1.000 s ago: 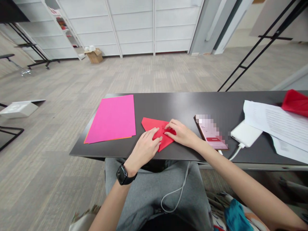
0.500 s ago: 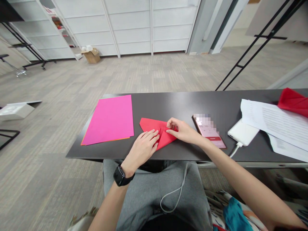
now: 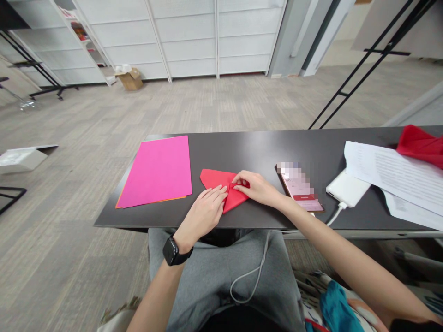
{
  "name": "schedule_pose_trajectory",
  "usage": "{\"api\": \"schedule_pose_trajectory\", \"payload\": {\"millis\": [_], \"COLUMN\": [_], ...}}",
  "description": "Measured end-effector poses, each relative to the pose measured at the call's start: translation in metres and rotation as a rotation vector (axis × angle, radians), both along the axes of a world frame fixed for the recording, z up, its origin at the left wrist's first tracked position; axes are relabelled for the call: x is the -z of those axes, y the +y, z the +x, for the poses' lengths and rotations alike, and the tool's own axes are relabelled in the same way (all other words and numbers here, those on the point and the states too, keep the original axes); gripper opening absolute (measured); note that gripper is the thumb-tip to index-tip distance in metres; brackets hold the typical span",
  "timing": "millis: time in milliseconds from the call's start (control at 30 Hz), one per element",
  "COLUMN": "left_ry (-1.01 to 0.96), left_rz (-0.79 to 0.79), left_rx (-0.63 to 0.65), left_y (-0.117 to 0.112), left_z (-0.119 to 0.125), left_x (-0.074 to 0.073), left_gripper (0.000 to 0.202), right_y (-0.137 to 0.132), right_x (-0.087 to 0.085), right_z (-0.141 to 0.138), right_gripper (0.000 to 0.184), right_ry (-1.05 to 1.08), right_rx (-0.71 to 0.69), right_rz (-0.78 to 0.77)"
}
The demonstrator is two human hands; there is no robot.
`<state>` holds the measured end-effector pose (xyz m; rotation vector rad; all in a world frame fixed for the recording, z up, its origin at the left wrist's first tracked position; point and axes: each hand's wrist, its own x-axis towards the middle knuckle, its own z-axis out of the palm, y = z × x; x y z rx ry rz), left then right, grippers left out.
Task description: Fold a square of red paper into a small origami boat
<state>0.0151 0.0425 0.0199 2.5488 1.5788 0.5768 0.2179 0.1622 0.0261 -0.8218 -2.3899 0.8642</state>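
Observation:
On the dark table in front of me lies a folded piece of red paper (image 3: 213, 178), pointed at its left end and creased near the middle. My left hand (image 3: 205, 210) rests on its near left part, fingers stretched out and pressing it down. At the crease, the thumb and bent fingers of my right hand (image 3: 259, 189) pinch a fold of the paper. The two hands' fingertips are close together there. Parts of the paper are hidden beneath both hands.
Left of the red paper lies a stack of pink sheets (image 3: 159, 170), an orange edge showing below. To the right are a phone (image 3: 297, 189), a white power bank (image 3: 348, 189) with a cable (image 3: 335, 216), printed papers (image 3: 391, 170) and a red folded item (image 3: 420, 145).
My right hand has shifted left along the paper, bringing its fingertips nearer to the left hand at the crease. My left hand stays nearly in place.

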Motion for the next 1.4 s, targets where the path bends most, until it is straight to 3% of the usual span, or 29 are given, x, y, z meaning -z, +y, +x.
{"api": "schedule_pose_trajectory", "payload": {"millis": [133,267,333,433,533,700,900,1067,1167,1300,1400], "left_ry": [-0.048,-0.066,-0.045,-0.043,-0.068,-0.058,-0.074,-0.057,-0.061,-0.072,-0.087], "left_rz": [0.012,0.066,0.069,0.009,-0.033,-0.005,0.082,0.178,0.151,0.094,0.099], "left_rx": [0.007,0.070,0.080,0.121,0.189,0.204,0.177,0.206,0.211,0.215,0.196], "left_y": [0.002,0.002,-0.004,-0.019,-0.033,-0.039,-0.041,-0.044,-0.044,-0.042,-0.041], "left_z": [-0.004,-0.005,-0.003,0.000,-0.005,-0.024,-0.021,-0.012,-0.014,-0.017,-0.014], "left_x": [0.003,0.002,-0.003,-0.010,-0.010,0.000,0.004,0.007,0.006,0.002,0.000], "left_gripper": [0.030,0.023,0.025,0.028,0.031,0.014,0.018,0.017,0.013,0.016,0.016], "right_y": [-0.009,-0.028,-0.042,-0.067,-0.085,-0.088,-0.096,-0.097,-0.090,-0.082,-0.084], "right_x": [-0.016,-0.026,-0.021,-0.008,-0.002,-0.003,0.001,-0.005,-0.009,-0.011,-0.011], "right_z": [0.014,0.037,0.045,0.048,0.048,0.060,0.059,0.050,0.053,0.058,0.059], "right_gripper": [0.015,0.017,0.013,0.015,0.011,0.057,0.044,0.048,0.051,0.032,0.029], "right_ry": [0.013,0.018,0.004,0.019,-0.042,-0.220,-0.346,-0.348,-0.311,-0.256,-0.254], "right_rx": [0.009,-0.166,-0.219,-0.141,-0.176,-0.258,-0.188,-0.206,-0.250,-0.304,-0.306], "right_rz": [-0.094,-0.106,-0.050,0.158,0.252,0.377,0.505,0.525,0.495,0.529,0.506]}}
